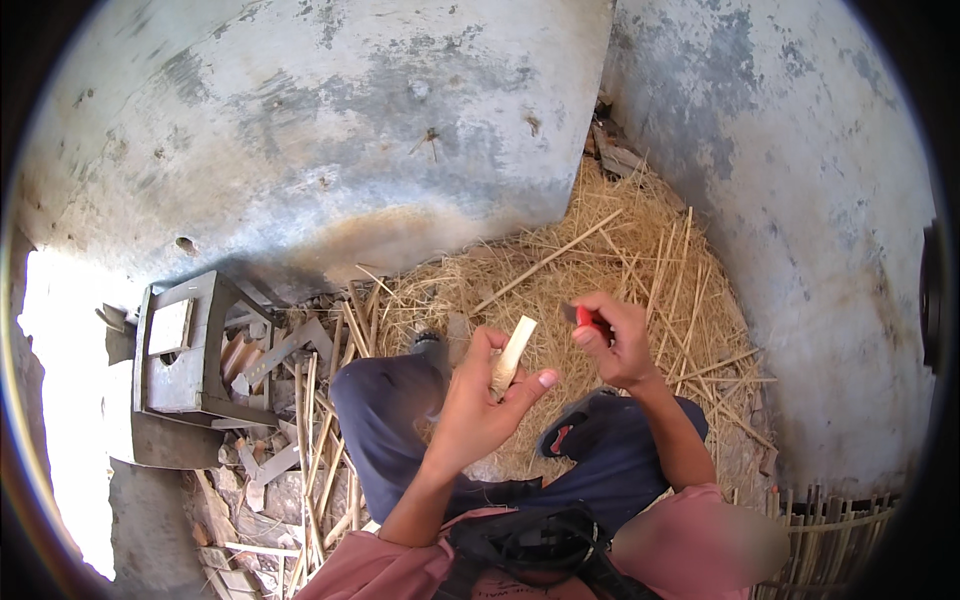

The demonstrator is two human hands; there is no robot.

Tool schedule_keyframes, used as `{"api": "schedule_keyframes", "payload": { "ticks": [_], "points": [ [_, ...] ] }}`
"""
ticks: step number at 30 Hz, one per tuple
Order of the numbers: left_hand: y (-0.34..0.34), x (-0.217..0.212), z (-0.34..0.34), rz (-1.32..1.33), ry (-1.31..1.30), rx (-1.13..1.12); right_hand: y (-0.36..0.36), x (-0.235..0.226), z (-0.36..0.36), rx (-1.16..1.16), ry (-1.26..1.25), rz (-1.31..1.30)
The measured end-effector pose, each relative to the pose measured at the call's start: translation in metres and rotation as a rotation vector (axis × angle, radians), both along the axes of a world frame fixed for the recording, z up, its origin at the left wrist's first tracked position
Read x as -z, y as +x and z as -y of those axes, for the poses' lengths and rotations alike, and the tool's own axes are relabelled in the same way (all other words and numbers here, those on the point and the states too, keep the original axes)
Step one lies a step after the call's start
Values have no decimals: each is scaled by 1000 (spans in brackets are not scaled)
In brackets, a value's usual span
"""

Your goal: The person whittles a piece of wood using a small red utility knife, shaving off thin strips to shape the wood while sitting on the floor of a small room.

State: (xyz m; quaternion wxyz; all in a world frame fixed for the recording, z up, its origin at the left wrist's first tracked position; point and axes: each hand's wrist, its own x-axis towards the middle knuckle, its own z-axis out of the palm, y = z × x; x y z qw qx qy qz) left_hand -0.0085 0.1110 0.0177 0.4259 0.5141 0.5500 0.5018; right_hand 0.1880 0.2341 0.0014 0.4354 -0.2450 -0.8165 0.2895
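My left hand (480, 405) grips a short pale piece of split bamboo (514, 350), holding it upright above my knees. My right hand (618, 340) is closed around a small red-handled knife (590, 318), its blade pointing left toward the bamboo piece, a short gap apart from it. Both forearms rise from the lower edge over my dark blue trousers (390, 420).
A heap of straw and thin bamboo strips (610, 260) covers the ground ahead. A grey wooden stool (185, 345) stands at the left among scrap wood. Rough plastered walls (330, 130) close the corner. A woven bamboo edge (830, 530) lies at lower right.
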Motion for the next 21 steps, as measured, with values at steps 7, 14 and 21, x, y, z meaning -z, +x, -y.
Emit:
{"api": "schedule_keyframes", "payload": {
  "ticks": [7,14,21],
  "points": [
    [-2,11,2,98,51,33,-18,2,8,-201,116,80],
    [-5,8,-1,-13,132,-16,-25,9,14,-200,169,89],
    [-8,6,-2,-99,138,-20,-28,7,21,-134,207,114]
  ]
}}
